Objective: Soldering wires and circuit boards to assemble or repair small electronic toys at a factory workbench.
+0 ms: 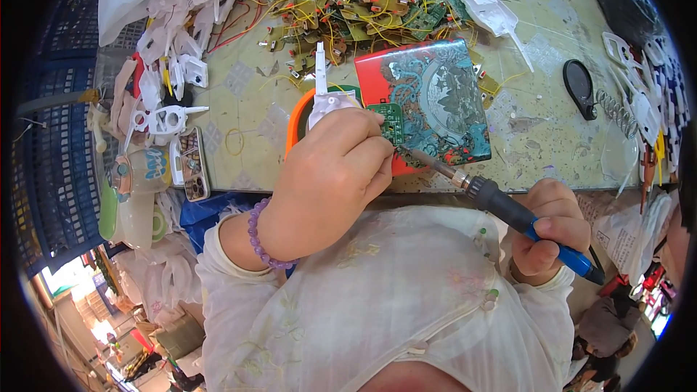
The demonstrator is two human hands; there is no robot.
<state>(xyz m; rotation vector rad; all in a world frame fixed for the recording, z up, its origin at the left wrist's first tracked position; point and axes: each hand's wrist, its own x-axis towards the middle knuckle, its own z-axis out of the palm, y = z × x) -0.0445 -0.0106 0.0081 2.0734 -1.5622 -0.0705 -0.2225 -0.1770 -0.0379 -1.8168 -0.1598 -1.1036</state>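
In the middle of the frame the left hand [330, 170], with a bracelet [263, 239] of round, glossy purple beads at its wrist, has a narrow grip, its bent fingers closed on the left edge of a small green circuit board [393, 122], flat and dotted with solder. Just above that hand a white plastic shell [331, 101] shows, smooth, with 1 slim stem pointing up; how far the fingers hold it is hidden. At lower right the right hand [549, 231] has its grip wrapped round the blue handle of a soldering iron [501, 205], whose dark sleeve narrows to a thin metal tip at the board's lower edge; whether they touch is too small to tell. Behind the board, a flat red box [435, 101] bears a worn, teal-patterned top. At upper centre, a tangled heap of boards [363, 0] with thin yellow wires covers the stained, scuffed bench [541, 147]. At right lie a black oval ring [579, 88] and 1 coiled metal spring [616, 112]; at far left stands a blue plastic lattice [62, 145].
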